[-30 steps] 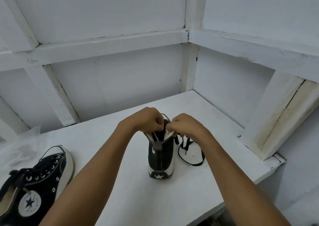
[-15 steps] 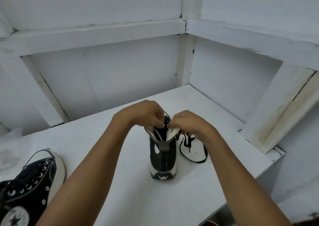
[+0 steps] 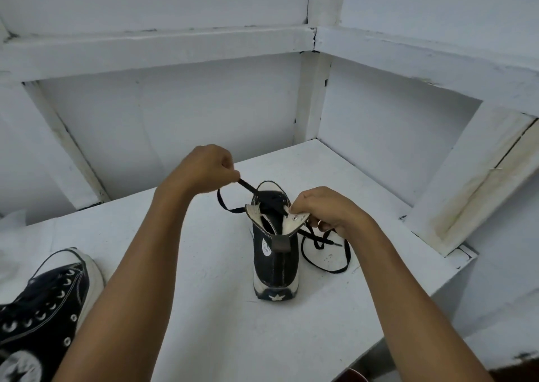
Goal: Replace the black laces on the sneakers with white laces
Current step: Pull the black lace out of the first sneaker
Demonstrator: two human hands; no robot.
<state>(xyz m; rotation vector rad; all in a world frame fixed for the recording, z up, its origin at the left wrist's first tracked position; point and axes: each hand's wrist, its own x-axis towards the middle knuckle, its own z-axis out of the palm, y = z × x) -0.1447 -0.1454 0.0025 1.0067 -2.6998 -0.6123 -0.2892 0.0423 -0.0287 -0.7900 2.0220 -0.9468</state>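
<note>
Pulled up-left: left hand [image 3: 204, 169], grip pinching black lace [image 3: 247, 185]; right hand [image 3: 329, 215] pinches sneaker [image 3: 277, 265] collar (unmoved).

Both forearms are bare all along, and the left hand [image 3: 204, 169] and right hand [image 3: 331, 210] are bare too

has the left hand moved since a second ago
Yes. The left hand has drawn up and leftward away from the collar of the upright black canvas high-top sneaker, pinching the flat black lace.
</note>
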